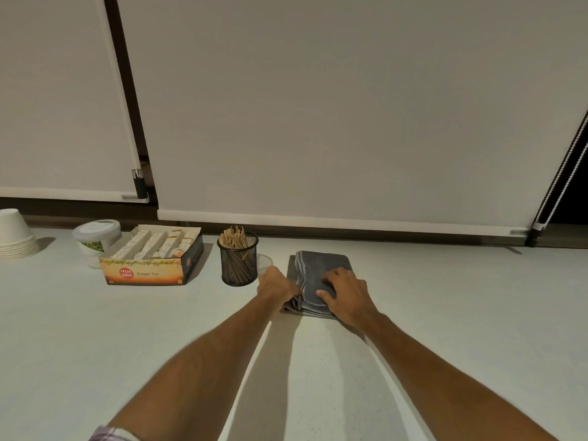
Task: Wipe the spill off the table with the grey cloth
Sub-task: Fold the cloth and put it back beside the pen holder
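Nearest me, both bare forearms stretch forward over the pale, smooth table [95,329]; a scrap of striped sleeve [105,434] shows at the bottom edge by my left elbow. My left hand [275,286] sits at the near left edge of the folded grey cloth [318,272], fingers curled in and pinching the stacked layers there; my right hand [345,296] lies flat on top of the cloth's near right part, fingers spread and pressing down, the thumb pointing left across the fabric — it grips nothing that I can see. The cloth rests on the table a little right of centre, folded into a thick rectangle with its lighter hem running along the left side.

Just beyond my left hand I make out a faint round outline on the table; I cannot tell what it is. Left of that stands a black wire-mesh cup of wooden stirrers [238,259]; further left, an open orange cardboard box of ginger tea sachets [152,256], a white lidded plastic tub [95,240] touching its far corner, and a stack of upturned white paper cups [14,235] at the edge. Behind everything hang pale roller blinds [318,106], their bead chain [563,179] on the right.
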`<state>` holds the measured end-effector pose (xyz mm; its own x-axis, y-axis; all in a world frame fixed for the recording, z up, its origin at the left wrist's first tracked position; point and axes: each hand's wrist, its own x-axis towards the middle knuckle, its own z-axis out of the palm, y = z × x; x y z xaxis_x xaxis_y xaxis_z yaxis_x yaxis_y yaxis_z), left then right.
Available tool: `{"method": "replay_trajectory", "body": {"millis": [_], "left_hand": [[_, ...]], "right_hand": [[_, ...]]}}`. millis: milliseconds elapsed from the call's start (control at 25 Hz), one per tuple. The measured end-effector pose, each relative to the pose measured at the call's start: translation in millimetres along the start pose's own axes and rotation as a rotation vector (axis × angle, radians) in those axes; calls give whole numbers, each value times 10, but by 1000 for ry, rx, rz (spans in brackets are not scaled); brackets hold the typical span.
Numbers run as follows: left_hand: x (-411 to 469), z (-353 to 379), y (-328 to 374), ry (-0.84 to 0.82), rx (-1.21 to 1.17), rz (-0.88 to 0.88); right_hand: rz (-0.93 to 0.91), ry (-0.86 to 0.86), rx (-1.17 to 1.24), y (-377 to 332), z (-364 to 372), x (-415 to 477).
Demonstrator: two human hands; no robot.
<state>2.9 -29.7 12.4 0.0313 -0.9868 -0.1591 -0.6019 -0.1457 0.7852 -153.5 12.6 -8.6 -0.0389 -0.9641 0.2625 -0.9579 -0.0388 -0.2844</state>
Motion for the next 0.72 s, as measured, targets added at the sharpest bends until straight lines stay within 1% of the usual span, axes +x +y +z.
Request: {"method": "replay_trajectory", "body": {"millis": [40, 120, 240, 320, 400, 480, 520, 600, 720], "left_hand": [[-2, -7, -10, 9, -59, 12], [-24, -14, -51, 16, -83, 2], [-54, -52, -117, -49, 20, -96], [-52, -128, -107, -64, 130, -79], [-37, -173, -87, -21, 209, 20], [-56, -159, -65, 14, 201, 199], [-73, -136, -69, 5, 240, 295], [-108, -75, -126, -20, 424, 442], [-113, -17, -168, 58, 722, 513]], "right_hand": [[-30, -19, 27, -22, 7, -3], [-51, -58, 28, -54, 40, -20], [-52, -80, -40, -47, 51, 4], [-67, -85, -69, -47, 34, 47], [-84, -115, -99, -52, 53, 83], [-81, -174, -145, -33, 123, 88], [-81, -204, -170, -12, 169, 82], [-81, -255, -207, 29, 235, 65], [-59, -299, -210, 48, 305, 34]]}}
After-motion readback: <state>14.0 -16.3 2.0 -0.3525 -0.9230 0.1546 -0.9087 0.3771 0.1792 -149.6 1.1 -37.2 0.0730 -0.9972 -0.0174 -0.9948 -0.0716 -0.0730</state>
